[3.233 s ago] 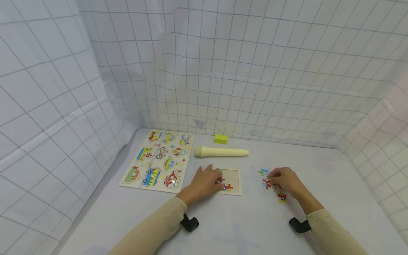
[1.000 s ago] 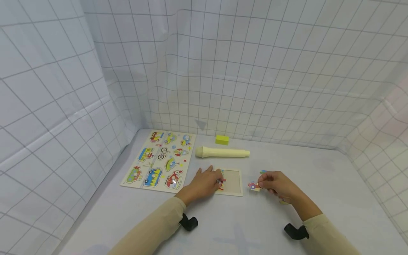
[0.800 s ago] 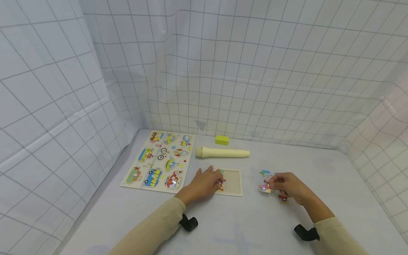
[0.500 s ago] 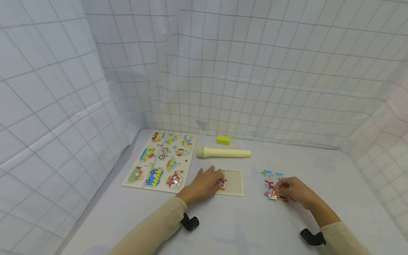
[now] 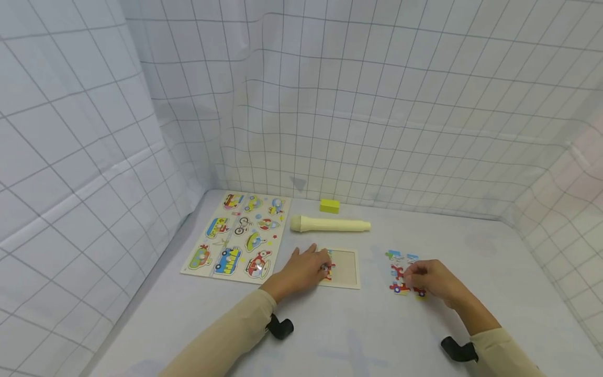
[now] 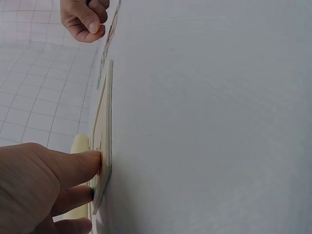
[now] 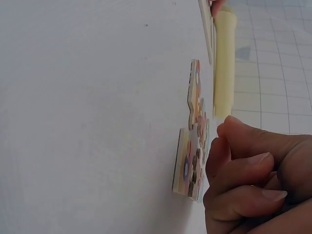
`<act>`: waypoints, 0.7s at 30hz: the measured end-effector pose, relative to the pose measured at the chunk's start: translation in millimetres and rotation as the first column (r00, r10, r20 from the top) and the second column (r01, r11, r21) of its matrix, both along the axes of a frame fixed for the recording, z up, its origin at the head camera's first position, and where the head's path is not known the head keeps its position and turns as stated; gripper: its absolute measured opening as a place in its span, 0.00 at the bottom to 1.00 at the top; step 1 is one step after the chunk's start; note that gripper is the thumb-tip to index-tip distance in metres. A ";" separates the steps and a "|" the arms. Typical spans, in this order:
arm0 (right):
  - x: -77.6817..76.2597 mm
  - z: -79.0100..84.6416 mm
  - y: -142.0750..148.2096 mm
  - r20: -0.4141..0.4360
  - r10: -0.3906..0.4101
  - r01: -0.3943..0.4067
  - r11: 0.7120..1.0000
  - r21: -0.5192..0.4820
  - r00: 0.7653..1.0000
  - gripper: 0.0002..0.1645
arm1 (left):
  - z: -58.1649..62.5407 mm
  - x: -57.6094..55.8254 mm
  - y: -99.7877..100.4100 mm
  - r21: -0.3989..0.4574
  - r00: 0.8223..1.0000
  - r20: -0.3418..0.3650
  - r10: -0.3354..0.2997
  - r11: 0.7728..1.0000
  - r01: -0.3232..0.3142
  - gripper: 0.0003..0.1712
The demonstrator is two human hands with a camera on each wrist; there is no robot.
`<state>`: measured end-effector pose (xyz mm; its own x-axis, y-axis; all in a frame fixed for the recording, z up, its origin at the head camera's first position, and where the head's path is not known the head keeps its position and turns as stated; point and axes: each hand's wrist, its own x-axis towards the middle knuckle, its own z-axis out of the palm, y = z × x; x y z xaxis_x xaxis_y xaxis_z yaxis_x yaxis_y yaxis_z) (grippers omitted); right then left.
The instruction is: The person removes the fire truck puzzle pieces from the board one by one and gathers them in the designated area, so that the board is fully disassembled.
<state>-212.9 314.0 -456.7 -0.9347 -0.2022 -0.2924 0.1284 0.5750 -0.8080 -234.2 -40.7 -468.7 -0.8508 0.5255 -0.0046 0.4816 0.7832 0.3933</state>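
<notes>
My left hand (image 5: 303, 271) rests on the left side of a small wooden puzzle tray (image 5: 356, 269), covering much of the picture there. In the left wrist view its thumb (image 6: 80, 165) presses on the tray's inside and the fingers lie at its edge. Part of a red and colourful puzzle piece (image 5: 330, 272) shows beside the fingertips. My right hand (image 5: 431, 280) hovers close over several loose puzzle pieces, with curled fingers and nothing visible in them. Nearest are a red car piece (image 5: 399, 288) and another wheel piece (image 7: 183, 163); a red piece (image 5: 397, 271) lies behind.
A large vehicle knob-puzzle board (image 5: 259, 241) lies at the left. Behind the tray are a cream microphone-shaped stick (image 5: 334, 225) and a yellow block (image 5: 329, 206). White grid-patterned cloth (image 5: 377, 131) walls in the back and sides.
My right hand has carried the car piece from the tray side to the right and let it go in front of the other loose pieces. The left hand stays on the tray.
</notes>
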 end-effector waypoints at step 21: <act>-45.2 -1.5 -118.8 0.087 0.078 -0.056 0.971 -0.231 0.993 0.17 | -2.2 -9.0 -6.9 -0.078 0.998 0.032 -0.052 0.995 0.055 0.16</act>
<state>-258.1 195.2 -458.2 -0.8871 -0.3348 -0.3178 0.1780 0.3871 -0.9047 -243.2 -47.6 -470.9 -0.8203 0.5674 -0.0727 0.5128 0.7857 0.3460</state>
